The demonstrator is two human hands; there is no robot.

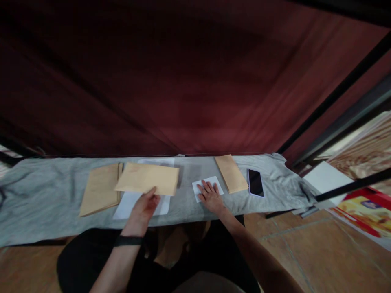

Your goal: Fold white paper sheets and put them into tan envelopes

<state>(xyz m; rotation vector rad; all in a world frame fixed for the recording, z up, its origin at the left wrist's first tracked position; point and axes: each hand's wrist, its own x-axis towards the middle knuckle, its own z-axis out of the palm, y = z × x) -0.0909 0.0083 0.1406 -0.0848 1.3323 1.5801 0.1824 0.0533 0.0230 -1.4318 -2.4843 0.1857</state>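
My left hand [147,204] grips a tan paper envelope [149,177] by its lower edge, thumb on top. Beneath the envelope lies a white sheet [165,206], partly covered by it. My right hand [210,197] rests flat, fingers spread, on a small white paper [218,183]. To the left of the held envelope is a stack of larger brown envelopes [99,189]. Right of my right hand lies another pile of narrow brown envelopes [232,174], set at a slant.
A phone [255,183] lies dark-screened at the right. Grey cloth [45,195] covers the narrow bench. A dark red panel [195,101] rises behind it. A red and yellow box [365,211] and a white board [328,179] stand at the far right, over a tiled floor [293,244].
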